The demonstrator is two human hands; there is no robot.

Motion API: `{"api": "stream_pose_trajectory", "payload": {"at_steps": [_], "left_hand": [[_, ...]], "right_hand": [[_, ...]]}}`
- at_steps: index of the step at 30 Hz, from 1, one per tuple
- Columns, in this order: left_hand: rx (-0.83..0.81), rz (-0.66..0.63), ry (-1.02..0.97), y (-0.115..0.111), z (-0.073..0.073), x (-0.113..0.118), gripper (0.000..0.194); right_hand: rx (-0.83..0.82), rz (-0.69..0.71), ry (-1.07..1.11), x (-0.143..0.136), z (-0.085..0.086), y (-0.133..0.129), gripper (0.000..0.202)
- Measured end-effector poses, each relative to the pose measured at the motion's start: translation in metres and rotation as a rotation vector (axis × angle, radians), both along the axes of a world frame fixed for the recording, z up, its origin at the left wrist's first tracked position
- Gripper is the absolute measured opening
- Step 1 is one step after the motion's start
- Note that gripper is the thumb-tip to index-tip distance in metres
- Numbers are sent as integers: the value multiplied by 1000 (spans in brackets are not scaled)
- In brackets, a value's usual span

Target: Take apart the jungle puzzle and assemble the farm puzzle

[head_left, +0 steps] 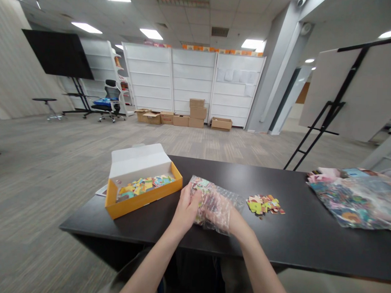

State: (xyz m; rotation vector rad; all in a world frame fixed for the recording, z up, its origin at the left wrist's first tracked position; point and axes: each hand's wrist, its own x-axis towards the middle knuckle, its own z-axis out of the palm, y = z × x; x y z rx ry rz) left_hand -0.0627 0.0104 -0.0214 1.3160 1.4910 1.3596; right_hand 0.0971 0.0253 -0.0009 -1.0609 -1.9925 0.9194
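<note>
A clear bubble-wrap bag (237,200) with colourful puzzle pieces in its left end lies on the black table in front of me. My left hand (186,206) grips that left end, thumb on top. Through the bag's right side, my right hand (216,210) reaches inside up to the wrist; the plastic blurs its fingers, so their grip is unclear. Just right of the bag is a loose pile of yellow-green and brown puzzle pieces (264,204). To the left stands an open yellow box (148,199) with its white lid raised, holding many puzzle pieces (142,186).
Large clear bags of colourful pieces (357,197) lie at the right end of the black table (291,239). A sheet of paper pokes out behind the box. Beyond the table are cardboard boxes (196,113), white shelving, an office chair (110,100) and a whiteboard stand (325,117).
</note>
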Motion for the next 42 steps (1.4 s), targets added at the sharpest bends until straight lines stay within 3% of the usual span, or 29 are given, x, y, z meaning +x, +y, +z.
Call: {"api": "stream_pose_trajectory", "payload": {"at_steps": [3, 7, 10, 18, 24, 28, 30, 36, 42], "left_hand": [[-7, -17, -12, 1, -1, -3, 60], [-33, -22, -14, 2, 1, -10, 60], [-41, -32, -29, 2, 3, -14, 58], [-10, 13, 2, 6, 1, -23, 63], [-19, 5, 1, 9, -5, -35, 70], [-1, -22, -14, 12, -7, -41, 74], [9, -18, 19, 12, -6, -42, 74], [14, -1, 65, 11, -5, -42, 70], [12, 4, 90, 11, -8, -43, 70]], "right_hand": [[-39, 65, 96, -3, -1, 2, 56], [-144, 64, 138, 3, 4, 3, 33], [-216, 32, 186, 16, 10, 6, 33], [-324, -210, 137, 59, 30, 9, 35], [-227, -488, 136, 120, 34, 10, 37], [-60, -811, -145, 150, 25, 15, 22], [-34, -883, -273, 151, 21, 16, 17], [-88, -720, -438, 127, 13, 19, 14], [-17, -708, -555, 121, 6, 24, 17]]}}
